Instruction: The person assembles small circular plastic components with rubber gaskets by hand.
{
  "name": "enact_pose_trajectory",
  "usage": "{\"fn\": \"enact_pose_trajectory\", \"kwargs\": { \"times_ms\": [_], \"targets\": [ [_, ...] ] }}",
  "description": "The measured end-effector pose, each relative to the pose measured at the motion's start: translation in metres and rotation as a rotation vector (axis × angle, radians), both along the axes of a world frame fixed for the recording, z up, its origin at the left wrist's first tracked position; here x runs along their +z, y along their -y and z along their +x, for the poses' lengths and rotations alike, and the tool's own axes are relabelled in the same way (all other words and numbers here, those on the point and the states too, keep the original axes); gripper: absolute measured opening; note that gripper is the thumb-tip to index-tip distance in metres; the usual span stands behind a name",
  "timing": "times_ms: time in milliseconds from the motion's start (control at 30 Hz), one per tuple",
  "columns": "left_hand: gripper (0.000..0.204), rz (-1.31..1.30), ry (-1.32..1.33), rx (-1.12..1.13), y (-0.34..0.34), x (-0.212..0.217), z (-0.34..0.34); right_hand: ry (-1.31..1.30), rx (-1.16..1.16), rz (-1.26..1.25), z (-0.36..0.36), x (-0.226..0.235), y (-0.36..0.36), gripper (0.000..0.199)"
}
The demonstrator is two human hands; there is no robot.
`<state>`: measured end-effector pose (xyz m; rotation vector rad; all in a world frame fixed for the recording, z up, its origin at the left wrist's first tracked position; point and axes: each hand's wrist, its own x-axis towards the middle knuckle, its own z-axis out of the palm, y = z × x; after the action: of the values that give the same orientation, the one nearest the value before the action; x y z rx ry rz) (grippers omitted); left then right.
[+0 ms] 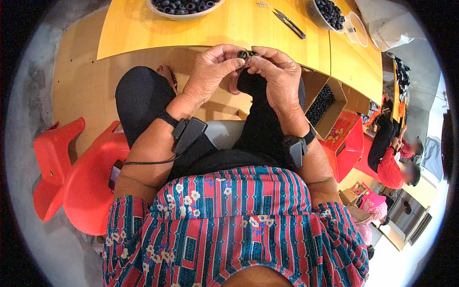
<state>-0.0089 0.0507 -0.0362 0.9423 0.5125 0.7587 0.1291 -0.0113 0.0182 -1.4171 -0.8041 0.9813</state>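
Thumb and forefinger of the left hand are together, clamped on a small glossy black round piece, and right up against it comes the right hand, thumb and forefinger pinched at a second small dark piece. Both pieces sit up at the fingertips, between the two hands, just by the near edge of the yellow wooden table — quite what joins them is too small to tell.

Look at the wrists: a dark strapped device on the left, a matching dark strapped unit on the right. Black trousers below, knees spread beneath the hands.

Out on the table, far left, a round white bowl is heaped with black ring-shaped pieces. To the right lie slim black thread snips, and beyond them a pale round bowl full of more dark pieces, a clear plastic tub just beside it.

Down on the right, an open brown cardboard box holds a mass of small black bits — and next to it, red boxy furniture. Over on the left, red plastic chairs; off to the right, a co-worker in a red top.
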Motion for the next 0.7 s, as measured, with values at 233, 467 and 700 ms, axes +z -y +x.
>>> {"fn": "enact_pose_trajectory", "kwargs": {
  "times_ms": [233, 467, 700],
  "targets": [
    [0.022, -0.197, 0.059, -0.065, 0.004, 0.003, 0.002, -0.112, -0.164, 0.137, -0.008, -0.007, -0.003, 0.017],
    [0.022, -0.387, 0.154, -0.131, 0.005, -0.006, 0.006, 0.507, -0.011, 0.345, -0.010, -0.014, -0.014, 0.015],
    [0.021, -0.488, 0.264, -0.329, 0.005, -0.021, 0.003, 0.624, 0.050, 0.389, -0.016, -0.009, -0.020, 0.014]
  ]
}}
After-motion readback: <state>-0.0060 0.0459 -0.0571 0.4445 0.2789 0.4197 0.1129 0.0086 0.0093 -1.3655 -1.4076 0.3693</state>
